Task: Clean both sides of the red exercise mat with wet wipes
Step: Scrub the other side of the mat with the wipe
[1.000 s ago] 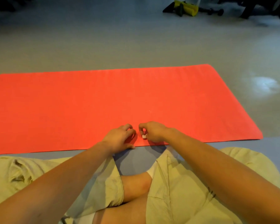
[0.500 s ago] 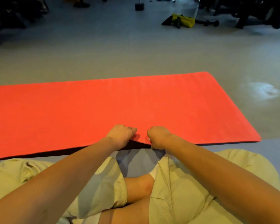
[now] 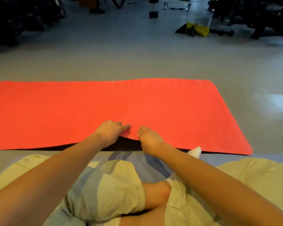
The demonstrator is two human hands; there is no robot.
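The red exercise mat [image 3: 104,108] lies spread on the grey floor, running off the left edge of view. Its near edge is raised off the floor in the middle, and a dark underside shows beneath it. My left hand [image 3: 109,132] grips that raised edge, fingers on top of the mat. My right hand [image 3: 148,139] grips the same edge just to the right, with a small bit of white showing at its fingers. No wet wipe is plainly visible.
I sit on the floor with my legs in light shorts at the bottom; a white-socked foot [image 3: 194,151] touches the mat's near edge. Beyond the mat lie a yellow-black bag [image 3: 198,29], dumbbells [image 3: 153,13] and dark gym machines [image 3: 260,15].
Both hands went from pinching at the flat near edge to gripping it and lifting it; the dark underside now shows. The view tilted up, revealing more of the gym.
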